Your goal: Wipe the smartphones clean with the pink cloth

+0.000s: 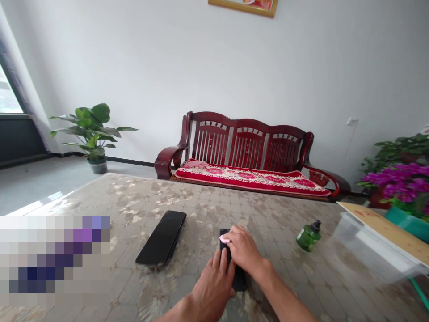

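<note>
A black phone (239, 282) lies on the patterned table under both of my hands. My left hand (214, 277) rests along its left side, fingers stretched out over the phone's edge and screen. In the closed fingers of my right hand (244, 248) is a small pink piece (225, 239), cloth or sponge, pressed on the phone's far part. Much of the phone is covered by the hands. To the left lies a larger black glass-faced device (161, 239), a dark edge showing beneath it. A green bottle with a black pump or spray top (308, 237) stands to the right.
The table (197, 201) has a grey-brown patterned cover. A clear plastic bin (365, 250) with a tan board (378, 226) on it stands at the right, near purple flowers (398, 183). Beyond are a dark red wooden bench (248, 143) and a potted plant (95, 134). The lower left is pixelated.
</note>
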Demonstrator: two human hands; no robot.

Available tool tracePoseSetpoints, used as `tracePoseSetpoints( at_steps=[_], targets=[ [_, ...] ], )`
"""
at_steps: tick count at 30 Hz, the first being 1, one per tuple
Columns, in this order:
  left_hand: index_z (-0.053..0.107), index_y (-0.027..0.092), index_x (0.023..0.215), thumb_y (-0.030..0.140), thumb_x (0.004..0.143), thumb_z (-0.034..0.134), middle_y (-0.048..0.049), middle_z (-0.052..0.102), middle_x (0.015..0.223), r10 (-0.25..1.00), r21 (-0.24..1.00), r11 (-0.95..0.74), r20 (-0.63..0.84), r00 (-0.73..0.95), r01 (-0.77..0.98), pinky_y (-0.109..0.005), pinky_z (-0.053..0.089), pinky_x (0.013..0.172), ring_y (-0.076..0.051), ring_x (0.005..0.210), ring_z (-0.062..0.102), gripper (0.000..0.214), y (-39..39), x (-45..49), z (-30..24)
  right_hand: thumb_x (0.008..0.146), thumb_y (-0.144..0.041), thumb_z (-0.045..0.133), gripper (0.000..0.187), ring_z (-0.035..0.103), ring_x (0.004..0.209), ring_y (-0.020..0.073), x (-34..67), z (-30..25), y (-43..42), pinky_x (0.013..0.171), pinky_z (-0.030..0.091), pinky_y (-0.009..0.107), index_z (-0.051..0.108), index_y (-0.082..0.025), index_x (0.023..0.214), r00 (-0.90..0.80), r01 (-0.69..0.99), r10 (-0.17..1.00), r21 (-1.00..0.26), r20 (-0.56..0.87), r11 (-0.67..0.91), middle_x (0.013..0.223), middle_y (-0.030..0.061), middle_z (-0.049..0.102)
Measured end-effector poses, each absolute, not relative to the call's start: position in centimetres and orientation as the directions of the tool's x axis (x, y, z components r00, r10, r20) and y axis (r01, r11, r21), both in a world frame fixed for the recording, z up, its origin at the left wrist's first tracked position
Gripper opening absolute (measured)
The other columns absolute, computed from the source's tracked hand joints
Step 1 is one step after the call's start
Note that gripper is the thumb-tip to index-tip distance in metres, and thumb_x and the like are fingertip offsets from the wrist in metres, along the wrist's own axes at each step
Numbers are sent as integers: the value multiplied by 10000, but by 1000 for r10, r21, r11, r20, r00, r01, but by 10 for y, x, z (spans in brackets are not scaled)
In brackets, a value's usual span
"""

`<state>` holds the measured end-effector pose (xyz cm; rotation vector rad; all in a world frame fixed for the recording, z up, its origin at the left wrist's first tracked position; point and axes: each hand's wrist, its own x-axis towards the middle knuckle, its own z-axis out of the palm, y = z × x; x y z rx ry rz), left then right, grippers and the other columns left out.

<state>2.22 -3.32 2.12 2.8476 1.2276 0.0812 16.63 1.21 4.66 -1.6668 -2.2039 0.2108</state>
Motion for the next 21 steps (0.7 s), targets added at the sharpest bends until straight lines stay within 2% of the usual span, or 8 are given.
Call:
tracePoseSetpoints(
  at_steps=[7,15,21],
  targets=[
    [461,85,1413,466,870,678,-261,409,1465,724,58,-690,66,687,722,-470,439,1055,-375,1362,389,698,-33,22,19,902,-169,490,283,571,947,151,167,47,12,853,399,219,746,-279,953,-278,860,940,-385,198,336,946,17,647],
    [467,104,1412,469,855,696,-245,399,1478,723,78,-691,40,690,719,-459,412,1083,-365,1375,369,705,-33,21,21,880,-134,481,316,543,995,174,157,43,19,871,389,243,740,-277,991,-217,902,954,-331,209,278,989,30,648],
    [456,82,1417,471,858,690,-264,352,1493,730,92,-682,31,683,725,-462,407,1088,-375,1387,339,720,-33,21,25,873,-129,476,325,563,948,147,159,47,13,845,397,211,753,-282,948,-280,849,942,-410,186,333,932,15,653]
  ],
)
